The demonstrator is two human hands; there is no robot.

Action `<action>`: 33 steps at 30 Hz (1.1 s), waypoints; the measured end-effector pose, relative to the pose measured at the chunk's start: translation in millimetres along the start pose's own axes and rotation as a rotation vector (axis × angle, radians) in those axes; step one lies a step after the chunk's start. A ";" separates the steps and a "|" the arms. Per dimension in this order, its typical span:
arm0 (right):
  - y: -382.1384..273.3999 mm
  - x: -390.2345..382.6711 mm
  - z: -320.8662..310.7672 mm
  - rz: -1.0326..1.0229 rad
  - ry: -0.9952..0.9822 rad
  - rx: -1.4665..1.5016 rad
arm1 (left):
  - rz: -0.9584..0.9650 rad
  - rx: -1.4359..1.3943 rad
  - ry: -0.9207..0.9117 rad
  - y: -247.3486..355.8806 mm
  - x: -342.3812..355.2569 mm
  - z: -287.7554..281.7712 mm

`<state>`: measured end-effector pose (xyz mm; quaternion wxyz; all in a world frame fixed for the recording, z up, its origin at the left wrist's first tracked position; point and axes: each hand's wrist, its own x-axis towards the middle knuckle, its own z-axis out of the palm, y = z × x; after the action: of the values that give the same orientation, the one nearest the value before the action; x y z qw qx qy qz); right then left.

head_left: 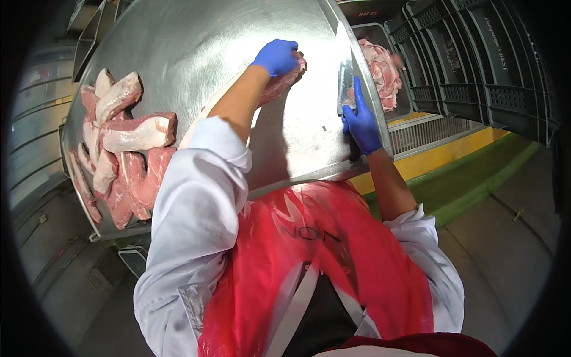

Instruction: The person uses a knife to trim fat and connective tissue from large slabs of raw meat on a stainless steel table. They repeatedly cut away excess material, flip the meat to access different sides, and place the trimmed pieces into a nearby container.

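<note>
- the left hand [276, 57], in a blue glove, is closed over the far end of a long meat piece [284, 87], its fingers curled around that end.
- the meat piece lies on the worktop [312, 152], running from under the left hand back toward the person's left; the forearm crosses above it and hides part of its length.
- its lean side shows red just below the left hand, and a pale strip shows on the other side of the forearm.
- the right hand [363, 126], also gloved in blue, is wrapped around the grip of a knife [345, 74], with one finger stretched forward beside the blade.
- the blade points away from the person, near the worktop's right rim; both the knife and the right hand are well apart from the meat piece, to its right.
- a tiny scrap [324, 128] sits on the bare metal between the two hands.
- at the worktop's left end, a heap of meat cuts [138, 132] lies piled, red with pale fat.
- just beyond the right rim, a tray [406, 102] holds pale pink trimmings [382, 71].
- farther right stand black crates [476, 65] with slotted walls.
- nearest the body is a red apron [324, 214] over white sleeves [199, 190].
</note>
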<state>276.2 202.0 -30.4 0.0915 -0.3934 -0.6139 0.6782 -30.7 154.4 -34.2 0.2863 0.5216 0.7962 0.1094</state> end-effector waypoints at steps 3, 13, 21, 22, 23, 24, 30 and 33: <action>2.1 32.5 11.5 -0.060 -0.070 0.059 | -0.047 -0.292 0.173 -21.1 -11.9 5.6; -30.1 90.6 42.7 0.104 -0.330 -0.187 | -0.042 -0.367 0.141 -7.7 -20.3 -8.5; -40.2 117.3 65.2 0.017 -0.313 -0.006 | 0.064 -0.337 -0.024 0.9 5.0 -28.7; -39.0 115.7 68.1 0.010 -0.307 -0.013 | 0.070 -0.335 -0.033 4.6 5.4 -31.9; -36.9 112.8 73.1 -0.001 -0.308 -0.020 | 0.044 -0.356 -0.038 -2.8 8.9 -30.8; -35.0 107.3 78.7 -0.009 -0.311 -0.030 | 0.002 -0.402 -0.040 -13.7 11.1 -29.3; -32.7 81.4 84.5 0.063 -0.333 -0.031 | 0.065 -0.511 -0.100 -17.1 9.4 -39.9; -11.9 149.8 112.2 -0.007 -0.291 -0.091 | 0.065 -0.619 -0.021 -2.9 11.1 -41.9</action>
<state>98.6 210.2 -89.9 -0.0138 -0.2927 -0.6521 0.6992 -60.1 168.3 -5.3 0.4360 0.4358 0.7051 0.3504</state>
